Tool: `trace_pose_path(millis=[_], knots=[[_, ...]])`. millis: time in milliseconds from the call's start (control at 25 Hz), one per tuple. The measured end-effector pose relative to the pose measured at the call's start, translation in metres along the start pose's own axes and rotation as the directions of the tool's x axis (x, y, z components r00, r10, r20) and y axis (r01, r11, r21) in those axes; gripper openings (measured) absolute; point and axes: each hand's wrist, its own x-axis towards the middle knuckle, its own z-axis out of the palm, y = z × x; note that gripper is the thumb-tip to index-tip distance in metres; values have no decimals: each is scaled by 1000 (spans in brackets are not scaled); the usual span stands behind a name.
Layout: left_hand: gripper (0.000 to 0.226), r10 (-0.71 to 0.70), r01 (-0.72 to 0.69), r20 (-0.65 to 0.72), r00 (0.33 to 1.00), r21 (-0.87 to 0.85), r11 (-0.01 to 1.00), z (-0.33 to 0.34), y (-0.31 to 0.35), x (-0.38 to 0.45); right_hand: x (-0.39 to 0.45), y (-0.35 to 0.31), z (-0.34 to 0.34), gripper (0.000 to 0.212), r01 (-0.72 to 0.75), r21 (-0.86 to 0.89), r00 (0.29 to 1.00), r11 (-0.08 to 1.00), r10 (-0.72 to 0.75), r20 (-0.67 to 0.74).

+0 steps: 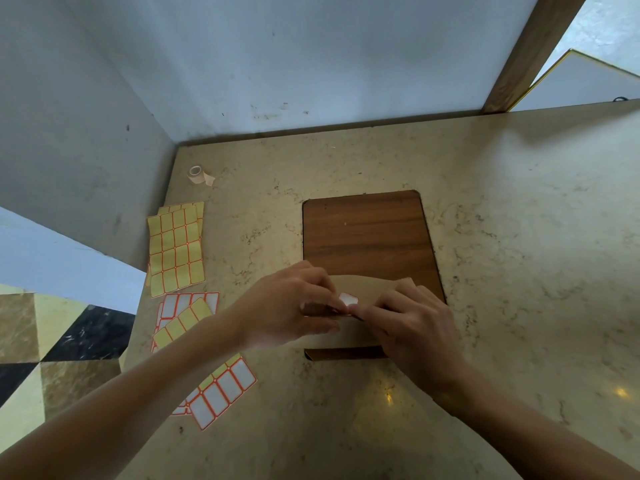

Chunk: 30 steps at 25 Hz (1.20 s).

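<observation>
A brown wooden board (367,233) lies on the marble table (519,237). Over its near end a tan paper envelope (360,285) is bent upward. A small white label with a red border (348,299) sits on the envelope between my two hands. My left hand (294,306) grips the envelope's left part, its fingers curled around the edge next to the label. My right hand (412,317) holds the right part, fingertips at the label's lower right corner.
Sheets of yellow label backing (176,249) and partly used white label sheets (221,393) lie along the table's left edge. A small roll of tape (197,174) stands near the back left corner. White walls close the back and left; tiled floor shows at left.
</observation>
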Motion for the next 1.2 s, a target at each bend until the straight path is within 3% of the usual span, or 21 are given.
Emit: trace_pose_path(millis=[400,680,920,1080,1200], knots=[[68,-81,19,138,987,403,915,14,-14,3,-1,2,-2,24,83,-28,996,996,-82,23],[47,-6,-38,123,992,353,935,11,-7,12,4,4,-2,24,50,-9,998,999,-50,37],[25,117,-83,-75,990,355,931,9,-9,5,10,0,-2,17,-34,-29,991,999,37,131],[17,282,-182,-223,933,382,906,18,-13,-4,12,-1,0,29,-31,-68,978,997,44,203],[12,330,-205,-304,894,378,903,23,-14,-7,13,-2,0,33,-27,-98,972,995,49,231]])
